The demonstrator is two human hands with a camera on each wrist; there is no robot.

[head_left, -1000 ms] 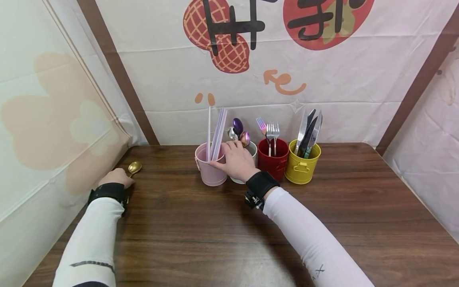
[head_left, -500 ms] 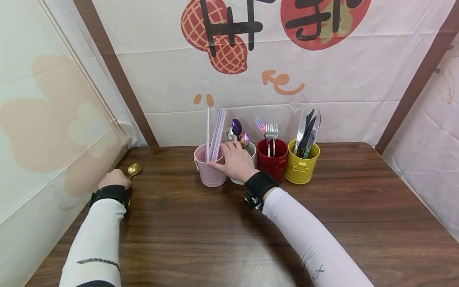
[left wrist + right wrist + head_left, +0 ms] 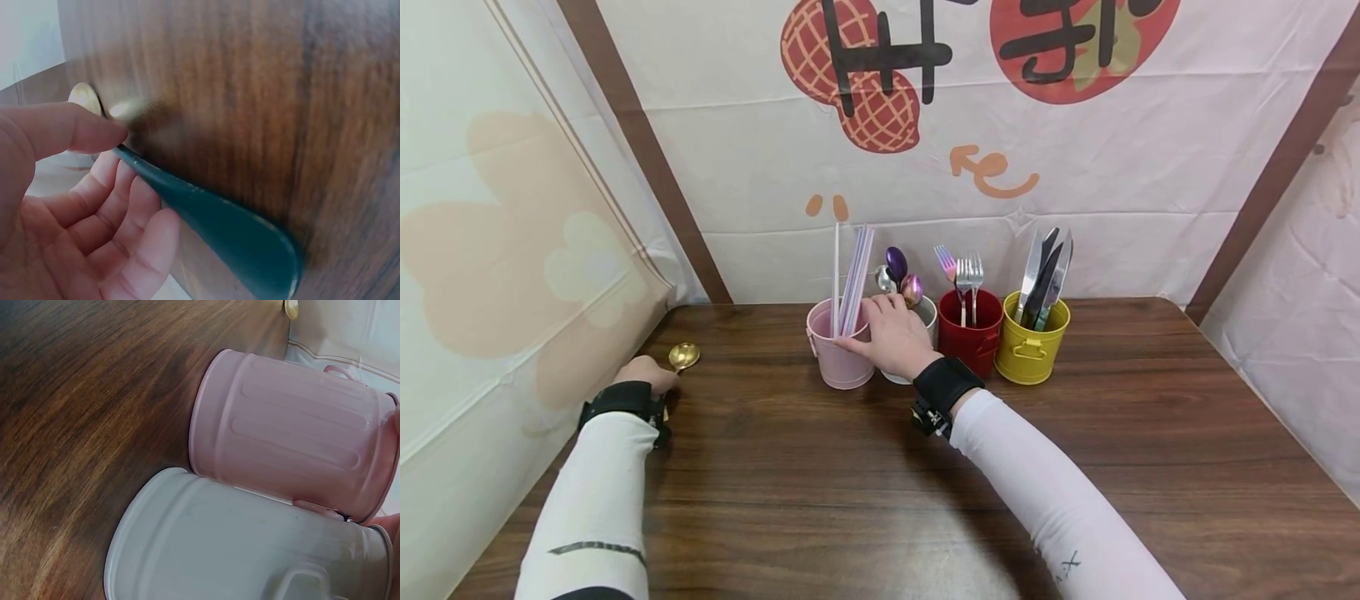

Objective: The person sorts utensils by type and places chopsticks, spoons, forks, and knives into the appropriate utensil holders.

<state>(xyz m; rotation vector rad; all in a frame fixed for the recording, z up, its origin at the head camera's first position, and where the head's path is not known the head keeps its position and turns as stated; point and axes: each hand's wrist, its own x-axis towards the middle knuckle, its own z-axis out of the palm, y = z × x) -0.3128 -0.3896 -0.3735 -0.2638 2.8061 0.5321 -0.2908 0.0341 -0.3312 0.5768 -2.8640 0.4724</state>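
At the table's left side, my left hand (image 3: 646, 375) pinches a spoon (image 3: 684, 357) between thumb and fingers. It has a gold bowl pointing away and a dark green handle (image 3: 212, 215) that widens toward its end, close over the wood. My right hand (image 3: 897, 335) grips the rim of a small pink bucket (image 3: 844, 367), thumb at the front and fingers by its right side. Slender white and lilac sticks (image 3: 857, 275) stand in that bucket. Partly behind the hand is a white bucket (image 3: 219, 537), holding several spoons (image 3: 897, 265), bowls up.
Right of the white bucket stand a red bucket (image 3: 972, 346) with forks (image 3: 970, 273) and a yellow bucket (image 3: 1028, 360) with knives (image 3: 1047, 275). The buckets line the back edge of the brown wooden table (image 3: 820, 500). Printed cloth walls (image 3: 745, 167) rise behind and at both sides.
The left hand and its spoon shift slightly, the spoon's bowl turning a little. The right hand keeps its grip on the pink bucket, and the buckets stay in place.
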